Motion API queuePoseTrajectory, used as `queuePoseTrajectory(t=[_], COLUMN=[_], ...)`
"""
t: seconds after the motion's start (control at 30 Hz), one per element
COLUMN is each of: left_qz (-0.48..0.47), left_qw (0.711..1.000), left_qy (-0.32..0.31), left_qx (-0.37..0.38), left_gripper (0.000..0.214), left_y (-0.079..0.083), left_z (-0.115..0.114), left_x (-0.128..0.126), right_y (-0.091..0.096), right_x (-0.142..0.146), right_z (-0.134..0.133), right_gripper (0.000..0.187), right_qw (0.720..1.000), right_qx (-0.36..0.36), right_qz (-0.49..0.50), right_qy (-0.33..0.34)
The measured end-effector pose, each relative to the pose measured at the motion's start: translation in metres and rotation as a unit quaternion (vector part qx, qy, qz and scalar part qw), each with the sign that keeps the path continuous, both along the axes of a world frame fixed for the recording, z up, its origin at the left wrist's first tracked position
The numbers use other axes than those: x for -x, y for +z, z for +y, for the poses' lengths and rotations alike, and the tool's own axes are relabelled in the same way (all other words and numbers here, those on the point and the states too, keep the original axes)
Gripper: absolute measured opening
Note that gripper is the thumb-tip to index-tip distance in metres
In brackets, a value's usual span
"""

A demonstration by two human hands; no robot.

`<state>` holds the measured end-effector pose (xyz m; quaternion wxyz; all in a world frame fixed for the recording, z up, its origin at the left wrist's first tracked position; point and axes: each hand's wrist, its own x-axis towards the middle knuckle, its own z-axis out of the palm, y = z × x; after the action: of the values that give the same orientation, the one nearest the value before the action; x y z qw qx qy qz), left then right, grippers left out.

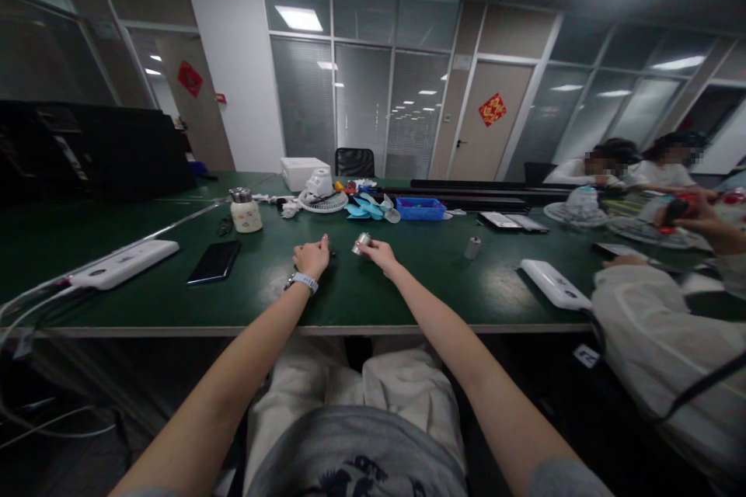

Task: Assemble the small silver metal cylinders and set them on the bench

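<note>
My right hand (381, 256) grips a small silver metal cylinder (360, 242) just above the green table, its fingers closed around the near side. To its left, my left hand (313, 258), with a watch (304, 280) on the wrist, is held with curled fingers over the table. Whatever those fingers may hold is hidden; a small dark bit shows beside them. Another silver metal cylinder (472, 248) stands upright on the table, to the right of my right hand.
A black phone (214, 262), a cream jar (246, 215) and a white power bank-like device (125, 264) lie left. Behind my hands are a blue tray (420, 209) and a white fan part (323, 203). Another white device (555, 284) lies right, near a co-worker's sleeve (646, 318).
</note>
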<state>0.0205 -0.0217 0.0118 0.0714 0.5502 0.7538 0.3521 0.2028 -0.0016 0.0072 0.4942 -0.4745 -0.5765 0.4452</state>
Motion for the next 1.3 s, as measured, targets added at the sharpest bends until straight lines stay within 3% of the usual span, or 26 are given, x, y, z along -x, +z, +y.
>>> queuePoseTrajectory(t=[0.2, 0.43, 0.73, 1.1, 1.2, 1.3], left_qz=[-0.002, 0.004, 0.003, 0.016, 0.02, 0.026], left_qw=[1.0, 1.0, 1.0, 1.0, 1.0, 1.0], left_qy=[-0.007, -0.012, -0.011, -0.011, -0.01, -0.008], left_qx=[-0.007, 0.004, 0.007, 0.001, 0.005, 0.01], left_gripper=[0.065, 0.067, 0.067, 0.065, 0.063, 0.061], left_y=[0.0, 0.002, 0.002, -0.001, 0.001, 0.003], left_z=[0.0, -0.003, -0.003, 0.0, -0.001, -0.004], left_x=[0.0, 0.0, 0.0, 0.002, 0.002, 0.0], right_y=[0.014, 0.025, 0.021, 0.023, 0.02, 0.014], right_x=[-0.007, -0.016, -0.02, -0.021, -0.017, -0.012], right_z=[0.0, -0.008, 0.0, -0.002, 0.0, 0.003], right_gripper=[0.019, 0.021, 0.031, 0.028, 0.018, 0.018], right_qw=[0.983, 0.948, 0.951, 0.93, 0.933, 0.95], right_qx=[0.107, 0.162, 0.158, 0.186, 0.175, 0.118], right_qz=[0.144, 0.272, 0.265, 0.317, 0.312, 0.281], right_qy=[-0.028, -0.023, -0.026, -0.026, -0.04, -0.06])
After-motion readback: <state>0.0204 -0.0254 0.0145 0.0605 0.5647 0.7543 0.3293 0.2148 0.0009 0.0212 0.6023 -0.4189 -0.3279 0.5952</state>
